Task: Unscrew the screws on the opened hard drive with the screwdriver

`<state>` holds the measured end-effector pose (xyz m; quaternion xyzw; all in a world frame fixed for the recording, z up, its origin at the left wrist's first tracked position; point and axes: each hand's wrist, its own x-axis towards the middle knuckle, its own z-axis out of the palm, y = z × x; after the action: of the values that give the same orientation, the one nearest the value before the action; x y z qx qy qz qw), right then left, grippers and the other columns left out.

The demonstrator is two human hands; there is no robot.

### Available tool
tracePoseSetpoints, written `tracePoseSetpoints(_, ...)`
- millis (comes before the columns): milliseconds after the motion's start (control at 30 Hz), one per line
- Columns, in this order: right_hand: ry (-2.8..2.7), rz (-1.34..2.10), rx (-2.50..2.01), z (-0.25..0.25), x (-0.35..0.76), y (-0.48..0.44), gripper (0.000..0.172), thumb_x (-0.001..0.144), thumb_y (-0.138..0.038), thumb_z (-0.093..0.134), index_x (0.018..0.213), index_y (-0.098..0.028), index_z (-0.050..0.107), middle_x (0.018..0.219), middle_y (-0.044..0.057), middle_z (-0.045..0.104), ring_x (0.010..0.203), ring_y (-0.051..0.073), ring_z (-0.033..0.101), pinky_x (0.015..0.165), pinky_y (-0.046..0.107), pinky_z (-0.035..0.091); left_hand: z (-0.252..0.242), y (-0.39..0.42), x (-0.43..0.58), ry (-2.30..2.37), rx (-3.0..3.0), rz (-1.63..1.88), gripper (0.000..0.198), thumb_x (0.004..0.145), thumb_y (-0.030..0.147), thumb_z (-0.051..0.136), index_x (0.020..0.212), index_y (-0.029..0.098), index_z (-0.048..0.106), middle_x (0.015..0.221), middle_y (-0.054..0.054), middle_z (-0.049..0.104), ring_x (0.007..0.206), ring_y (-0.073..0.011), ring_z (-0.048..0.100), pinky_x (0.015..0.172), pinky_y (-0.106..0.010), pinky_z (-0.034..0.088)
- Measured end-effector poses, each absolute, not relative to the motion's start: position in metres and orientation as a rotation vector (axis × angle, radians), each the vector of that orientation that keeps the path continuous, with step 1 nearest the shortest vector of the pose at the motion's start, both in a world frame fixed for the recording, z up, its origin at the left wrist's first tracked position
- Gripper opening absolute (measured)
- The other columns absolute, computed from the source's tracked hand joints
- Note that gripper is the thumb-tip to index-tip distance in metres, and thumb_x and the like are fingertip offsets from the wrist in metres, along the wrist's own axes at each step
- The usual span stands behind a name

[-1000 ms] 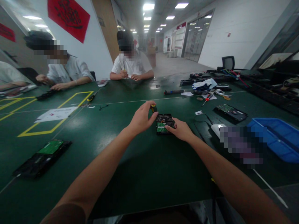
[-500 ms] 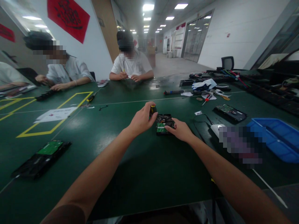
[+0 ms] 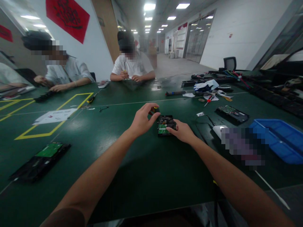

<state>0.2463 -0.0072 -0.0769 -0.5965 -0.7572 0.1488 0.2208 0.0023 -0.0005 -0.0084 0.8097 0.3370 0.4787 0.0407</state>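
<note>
A black hard drive [image 3: 166, 121] with a green circuit board lies on the green table in front of me. My right hand [image 3: 183, 130] is closed around its right side, thumb resting on top near the board. At the drive's upper left corner, my left hand [image 3: 144, 118] grips a screwdriver [image 3: 156, 109] by its yellow and black handle. The screwdriver's shaft and tip cannot be made out, so whether it touches the drive does not show.
Another hard drive [image 3: 232, 114] and a blue bin [image 3: 281, 138] sit to the right. A black device with a green board [image 3: 42, 160] lies at left. A red screwdriver [image 3: 208, 100] rests beyond, near cables. Two co-workers [image 3: 132, 67] sit across the table.
The left hand's fingers have shifted slightly on the screwdriver handle. The right hand and hard drive stay in place; the whole view has drifted a little.
</note>
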Motion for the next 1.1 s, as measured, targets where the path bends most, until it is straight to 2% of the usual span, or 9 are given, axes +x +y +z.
tracePoseSetpoints(133, -2.102, 0.415, -1.645, -0.075, 0.246, -0.008, 0.050, 0.093, -0.054, 0.065, 0.131, -0.022, 0.062, 0.107, 0.009, 0.073, 0.088, 0.023, 0.067, 0.071, 0.029, 0.044, -0.009, 0.000, 0.002, 1.014, 2.470, 1.437, 0.035, 0.094, 0.015, 0.061, 0.128, 0.021, 0.058, 0.112, -0.007, 0.069, 0.093, -0.0155, 0.066, 0.090, -0.035, 0.057)
tracePoseSetpoints(233, -2.108, 0.414, -1.638, -0.074, 0.246, -0.008, 0.049, 0.093, -0.054, 0.065, 0.131, -0.022, 0.062, 0.106, 0.008, 0.073, 0.088, 0.023, 0.067, 0.071, 0.029, 0.044, -0.008, -0.001, 0.002, 0.980, 2.485, 1.430, 0.034, 0.096, 0.015, 0.058, 0.129, 0.021, 0.062, 0.121, -0.010, 0.065, 0.103, -0.0174, 0.065, 0.091, -0.036, 0.058)
tracePoseSetpoints(367, -2.108, 0.418, -1.636, -0.073, 0.245, -0.010, 0.049, 0.094, -0.053, 0.064, 0.130, -0.020, 0.062, 0.099, 0.008, 0.073, 0.087, 0.023, 0.067, 0.071, 0.029, 0.043, -0.007, -0.003, 0.002, 0.966, 2.456, 1.434, 0.035, 0.096, 0.017, 0.058, 0.130, 0.021, 0.064, 0.119, -0.011, 0.064, 0.101, -0.0161, 0.066, 0.087, -0.033, 0.060)
tracePoseSetpoints(467, -2.102, 0.415, -1.639, -0.073, 0.245, -0.010, 0.050, 0.094, -0.053, 0.064, 0.130, -0.020, 0.062, 0.098, 0.008, 0.073, 0.087, 0.023, 0.067, 0.071, 0.029, 0.043, -0.007, -0.002, 0.001, 0.950, 2.461, 1.422, 0.038, 0.096, 0.019, 0.060, 0.134, 0.021, 0.063, 0.122, -0.010, 0.068, 0.103, -0.0165, 0.068, 0.091, -0.036, 0.061)
tracePoseSetpoints(633, -2.109, 0.414, -1.639, -0.073, 0.246, -0.009, 0.050, 0.094, -0.052, 0.065, 0.131, -0.020, 0.062, 0.101, 0.009, 0.073, 0.088, 0.023, 0.067, 0.071, 0.029, 0.044, -0.010, -0.001, 0.001, 1.038, 2.399, 1.485, 0.034, 0.093, 0.027, 0.068, 0.126, 0.020, 0.067, 0.116, -0.008, 0.075, 0.098, -0.0179, 0.073, 0.095, -0.039, 0.061)
tracePoseSetpoints(767, -2.107, 0.415, -1.647, -0.074, 0.246, -0.008, 0.050, 0.093, -0.054, 0.065, 0.130, -0.020, 0.062, 0.106, 0.010, 0.073, 0.088, 0.023, 0.068, 0.072, 0.030, 0.044, -0.015, -0.001, 0.003, 1.008, 2.246, 1.502, 0.038, 0.087, 0.033, 0.076, 0.120, 0.019, 0.065, 0.112, -0.008, 0.076, 0.099, -0.0196, 0.075, 0.094, -0.038, 0.062)
tracePoseSetpoints(933, -2.109, 0.403, -1.639, -0.074, 0.246, -0.008, 0.050, 0.093, -0.054, 0.065, 0.130, -0.020, 0.063, 0.105, 0.010, 0.073, 0.089, 0.024, 0.068, 0.072, 0.030, 0.044, -0.019, 0.002, 0.006, 0.907, 2.115, 1.507, 0.036, 0.087, 0.029, 0.075, 0.118, 0.019, 0.060, 0.119, -0.010, 0.071, 0.106, -0.0214, 0.074, 0.092, -0.037, 0.063)
tracePoseSetpoints(1100, -2.102, 0.405, -1.661, -0.074, 0.246, -0.008, 0.052, 0.093, -0.056, 0.064, 0.130, -0.020, 0.062, 0.099, 0.009, 0.073, 0.087, 0.023, 0.067, 0.069, 0.029, 0.043, -0.015, 0.000, 0.004, 0.948, 2.228, 1.494, 0.029, 0.090, 0.028, 0.071, 0.116, 0.019, 0.061, 0.107, -0.008, 0.071, 0.099, -0.0188, 0.073, 0.090, -0.037, 0.062)
